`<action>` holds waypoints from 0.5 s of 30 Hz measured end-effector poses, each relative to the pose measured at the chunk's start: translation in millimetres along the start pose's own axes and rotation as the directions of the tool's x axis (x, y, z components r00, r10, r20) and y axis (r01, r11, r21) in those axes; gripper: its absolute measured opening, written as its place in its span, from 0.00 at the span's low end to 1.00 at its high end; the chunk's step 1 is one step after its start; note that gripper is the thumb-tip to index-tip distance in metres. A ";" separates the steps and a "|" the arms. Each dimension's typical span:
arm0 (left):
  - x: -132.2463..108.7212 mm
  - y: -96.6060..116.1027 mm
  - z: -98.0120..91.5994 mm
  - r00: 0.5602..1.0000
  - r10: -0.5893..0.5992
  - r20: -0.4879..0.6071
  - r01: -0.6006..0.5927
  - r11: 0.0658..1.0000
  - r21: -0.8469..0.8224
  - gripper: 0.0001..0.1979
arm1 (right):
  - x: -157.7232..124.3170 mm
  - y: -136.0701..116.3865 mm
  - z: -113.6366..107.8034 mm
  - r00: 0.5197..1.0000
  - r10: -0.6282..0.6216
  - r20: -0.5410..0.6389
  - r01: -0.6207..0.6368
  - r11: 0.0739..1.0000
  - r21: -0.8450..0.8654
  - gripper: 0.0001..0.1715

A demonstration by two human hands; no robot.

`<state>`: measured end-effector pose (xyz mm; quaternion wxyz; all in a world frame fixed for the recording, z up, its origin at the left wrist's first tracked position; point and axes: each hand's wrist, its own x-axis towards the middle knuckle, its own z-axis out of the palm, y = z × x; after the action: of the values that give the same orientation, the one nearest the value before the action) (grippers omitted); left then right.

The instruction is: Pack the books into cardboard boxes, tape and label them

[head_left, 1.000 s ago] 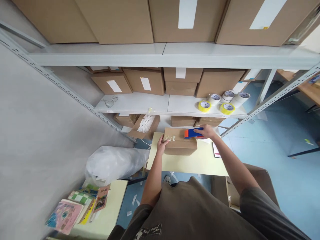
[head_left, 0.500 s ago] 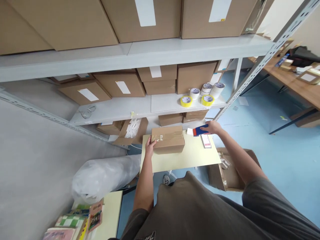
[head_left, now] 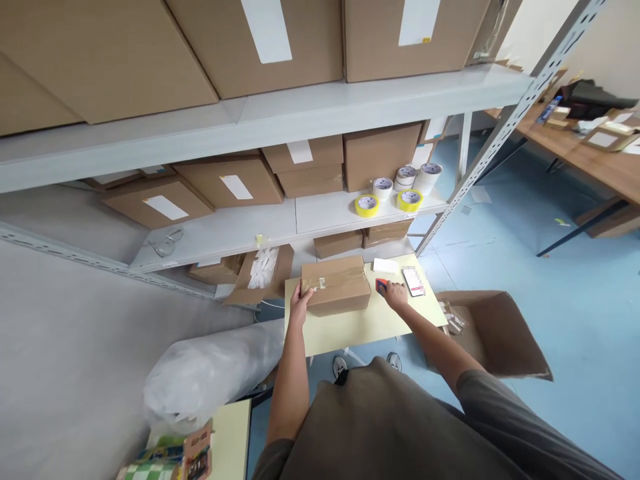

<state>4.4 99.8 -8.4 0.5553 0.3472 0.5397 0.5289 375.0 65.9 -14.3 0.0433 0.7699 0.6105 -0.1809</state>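
Note:
A taped cardboard box (head_left: 336, 283) lies on the pale yellow table (head_left: 373, 325). My left hand (head_left: 300, 305) grips the box's left end, its thumb on the front top edge and its fingers along the side. To the right of the box, my right hand (head_left: 396, 295) is closed around a blue tool with an orange end (head_left: 381, 287); its exact kind is hard to make out, and the hand hides most of it. Just beyond that hand lies a white piece of paper (head_left: 385, 265). A phone with a lit screen (head_left: 413, 281) rests to its right.
Shelving holds cardboard boxes (head_left: 383, 157), white tape rolls (head_left: 383, 189) and yellow tape rolls (head_left: 367, 205). An open carton (head_left: 510, 333) stands on the floor at right. Left of the table are a plastic-wrapped roll (head_left: 215, 367) and an open box of white material (head_left: 263, 268).
My right hand has come back toward me and left with the blue tool, away from the white paper. My left hand stays on the box. The view has shifted slightly.

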 end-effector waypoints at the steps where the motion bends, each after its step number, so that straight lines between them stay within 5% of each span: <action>1: 0.4 1.2 -0.5 1.000 -0.005 0.016 0.005 1.000 0.011 0.39 | -0.6 6.1 12.2 1.000 0.023 -0.008 -0.023 1.000 0.014 0.28; 9: -0.6 2.4 -5.1 0.999 -0.010 0.045 0.008 0.999 0.048 0.41 | -16.5 41.6 89.1 0.971 0.154 0.185 -0.166 0.985 0.053 0.32; 12: -1.4 5.0 -3.4 0.997 -0.010 0.081 0.006 0.998 0.056 0.40 | -24.9 54.3 94.2 0.964 0.130 0.231 -0.145 0.988 0.050 0.41; 15: -3.6 9.6 -1.4 0.996 0.001 0.094 -0.008 0.997 0.071 0.39 | -31.8 50.7 81.2 0.990 0.108 0.092 -0.119 0.984 0.130 0.43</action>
<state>1.5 98.0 1.4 0.5661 0.3923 0.5309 0.4938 399.1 0.4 -87.2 0.0271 0.7962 0.5494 -0.2518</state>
